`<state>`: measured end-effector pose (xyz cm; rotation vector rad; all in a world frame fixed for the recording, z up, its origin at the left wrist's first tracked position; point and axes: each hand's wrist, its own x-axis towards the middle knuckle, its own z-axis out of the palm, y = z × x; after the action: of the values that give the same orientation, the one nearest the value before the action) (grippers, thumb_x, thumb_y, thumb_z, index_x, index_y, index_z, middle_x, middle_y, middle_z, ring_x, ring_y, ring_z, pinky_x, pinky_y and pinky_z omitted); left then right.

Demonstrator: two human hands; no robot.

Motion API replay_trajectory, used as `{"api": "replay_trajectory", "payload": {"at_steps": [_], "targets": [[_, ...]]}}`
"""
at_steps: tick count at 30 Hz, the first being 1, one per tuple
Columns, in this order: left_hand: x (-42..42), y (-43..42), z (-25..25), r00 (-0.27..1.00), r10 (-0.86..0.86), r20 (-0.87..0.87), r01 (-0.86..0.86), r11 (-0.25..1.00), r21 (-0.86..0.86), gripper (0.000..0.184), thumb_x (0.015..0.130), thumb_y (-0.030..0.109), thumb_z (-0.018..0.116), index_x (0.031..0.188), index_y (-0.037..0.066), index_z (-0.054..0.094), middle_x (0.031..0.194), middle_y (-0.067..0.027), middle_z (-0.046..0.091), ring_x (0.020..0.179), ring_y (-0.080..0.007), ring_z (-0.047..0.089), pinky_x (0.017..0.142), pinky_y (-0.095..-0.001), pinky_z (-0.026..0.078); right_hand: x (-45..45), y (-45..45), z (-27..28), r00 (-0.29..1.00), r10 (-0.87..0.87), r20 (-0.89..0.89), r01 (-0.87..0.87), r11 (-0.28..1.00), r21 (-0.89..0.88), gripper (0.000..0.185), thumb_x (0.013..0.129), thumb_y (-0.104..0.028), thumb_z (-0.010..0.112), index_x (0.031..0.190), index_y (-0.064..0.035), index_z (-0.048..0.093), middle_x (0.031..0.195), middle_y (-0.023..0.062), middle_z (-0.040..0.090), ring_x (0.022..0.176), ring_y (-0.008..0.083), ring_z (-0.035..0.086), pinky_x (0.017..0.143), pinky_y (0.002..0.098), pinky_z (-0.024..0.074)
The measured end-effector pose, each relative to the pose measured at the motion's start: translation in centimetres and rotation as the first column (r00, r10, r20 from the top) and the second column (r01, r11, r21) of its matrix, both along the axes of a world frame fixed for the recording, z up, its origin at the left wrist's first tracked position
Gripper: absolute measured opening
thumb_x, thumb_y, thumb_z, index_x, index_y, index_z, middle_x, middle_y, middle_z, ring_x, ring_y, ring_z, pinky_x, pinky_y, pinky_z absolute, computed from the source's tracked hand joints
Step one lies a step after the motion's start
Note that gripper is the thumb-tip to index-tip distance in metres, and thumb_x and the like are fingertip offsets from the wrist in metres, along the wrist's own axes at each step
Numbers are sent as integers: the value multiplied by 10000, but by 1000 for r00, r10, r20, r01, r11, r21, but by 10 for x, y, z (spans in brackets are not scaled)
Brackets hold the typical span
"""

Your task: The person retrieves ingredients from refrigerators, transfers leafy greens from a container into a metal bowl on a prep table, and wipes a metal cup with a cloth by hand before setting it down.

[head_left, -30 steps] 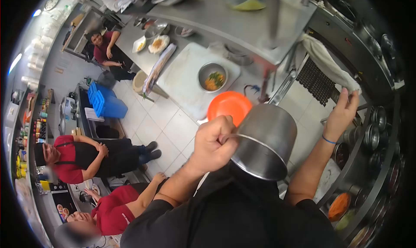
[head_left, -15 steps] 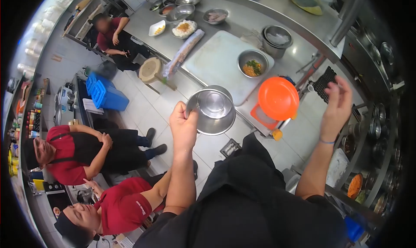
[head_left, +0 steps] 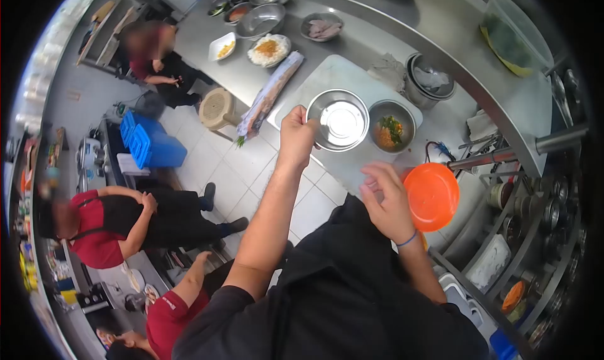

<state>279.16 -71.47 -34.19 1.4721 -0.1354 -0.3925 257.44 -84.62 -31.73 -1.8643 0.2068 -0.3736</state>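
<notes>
My left hand (head_left: 297, 136) grips the rim of a steel pot (head_left: 340, 121), whose shiny inside faces me, over the near part of the white cutting board (head_left: 333, 77). Just right of the pot, a steel bowl (head_left: 392, 126) with chopped orange and green food rests on the board. Below that bowl my right hand (head_left: 387, 199) is raised with its fingers apart and slightly curled, holding nothing. An orange plate or lid (head_left: 431, 197) lies beside it, to the right.
A long wrapped bundle (head_left: 270, 99) lies left of the board, near a bowl of white food (head_left: 269, 49). Nested steel pots (head_left: 431, 77) stand behind. A steel shelf (head_left: 440, 36) crosses above the counter. Three people in red shirts are at the left; a stool (head_left: 217, 107) stands on the floor.
My left hand has moved the pot up and right, over the board. My right hand has come inward and down to the left, from beyond the orange plate or lid.
</notes>
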Motion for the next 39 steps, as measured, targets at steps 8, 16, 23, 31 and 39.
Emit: {"api": "replay_trajectory", "payload": {"at_steps": [8, 16, 23, 31, 39], "targets": [[122, -65, -35, 977, 0, -213, -4, 1000, -19, 97, 885, 36, 614, 872, 73, 525, 703, -18, 541, 540, -113, 511, 524, -302, 509, 47, -13, -30, 975, -54, -216, 53, 999, -9, 373, 935, -119, 680, 1276, -17, 568, 1237, 137, 588, 914, 220, 657, 769, 330, 547], [227, -175, -68, 948, -126, -293, 70, 979, -194, 80, 918, -27, 567, 939, 35, 521, 792, -60, 524, 638, -158, 539, 692, -378, 584, 64, 2, -77, 839, -379, -390, 392, 919, -51, 596, 935, -198, 700, 1450, -16, 460, 1213, 173, 597, 868, 222, 650, 744, 337, 546], [291, -234, -153, 823, -348, -450, 264, 934, -240, 110, 962, -33, 563, 1061, -42, 516, 899, -139, 558, 767, -238, 619, 780, -417, 645, 86, 27, -108, 405, -811, -421, 848, 506, -157, 422, 970, -268, 675, 1232, 23, 517, 1062, 144, 610, 755, 201, 638, 665, 338, 552], [301, -171, -156, 761, -539, -362, 478, 842, -250, 178, 962, 83, 672, 1041, 13, 529, 884, -99, 612, 767, -201, 650, 693, -368, 621, 122, 20, -149, 257, -767, -588, 924, 17, 382, 343, 1034, -332, 569, 1160, -25, 481, 992, 118, 600, 766, 227, 670, 587, 380, 599], [303, 9, -104, 737, -587, 334, 431, 789, 438, 188, 929, 153, 718, 1029, 45, 603, 868, -49, 623, 725, -161, 631, 657, -321, 524, 140, 40, -154, 324, -821, -470, 883, 85, 461, 233, 1007, -172, 544, 1156, 7, 535, 1045, 149, 624, 855, 263, 704, 719, 389, 628]]}}
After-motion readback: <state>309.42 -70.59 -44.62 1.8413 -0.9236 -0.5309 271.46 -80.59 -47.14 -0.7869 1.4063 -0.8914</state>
